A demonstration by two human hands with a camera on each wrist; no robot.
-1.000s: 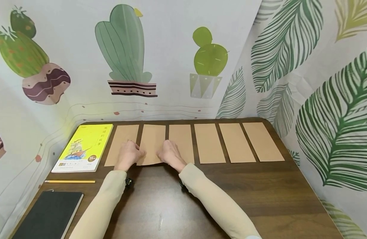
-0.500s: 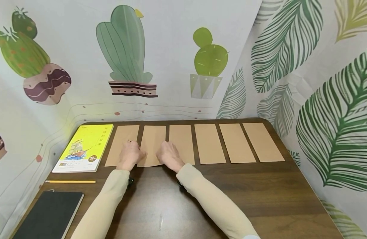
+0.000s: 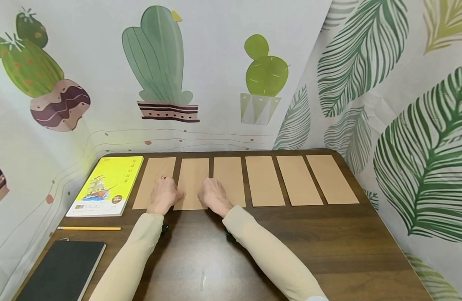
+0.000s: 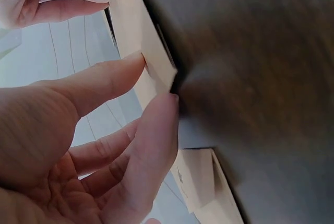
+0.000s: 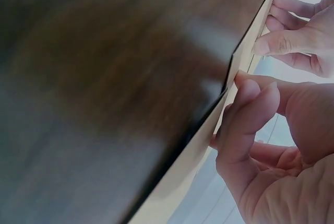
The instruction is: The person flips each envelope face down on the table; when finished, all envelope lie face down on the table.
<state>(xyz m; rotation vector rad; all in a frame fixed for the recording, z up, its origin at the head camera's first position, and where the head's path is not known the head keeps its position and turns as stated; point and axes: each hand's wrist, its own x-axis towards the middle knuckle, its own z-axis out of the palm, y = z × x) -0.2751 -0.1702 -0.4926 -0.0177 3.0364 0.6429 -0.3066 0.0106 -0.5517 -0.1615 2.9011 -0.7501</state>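
Second from the left in a row of brown cards, a brown paper card [image 3: 193,177] lies on the table between both hands in the head view. My left hand [image 3: 165,194] pinches its near left corner; in the left wrist view the thumb rests on the card's face and the index finger meets its edge. At the near right corner, my right hand [image 3: 214,196] pinches the same card. Its thumb touches the card edge in the right wrist view, with the other fingers curled. The left hand partly covers the leftmost card [image 3: 157,169].
Several more brown cards [image 3: 265,179] continue the row rightward. A yellow book [image 3: 110,184] stands left of them, then a yellow pencil [image 3: 90,228] and a black notebook [image 3: 62,267] nearer. The wooden table [image 3: 291,242] backs onto a patterned cloth [image 3: 216,62].
The card's near edge, bowed slightly upward a second ago, now lies flatter and has come a little nearer. Both hands shifted slightly with it, then stayed almost still over the last half second.
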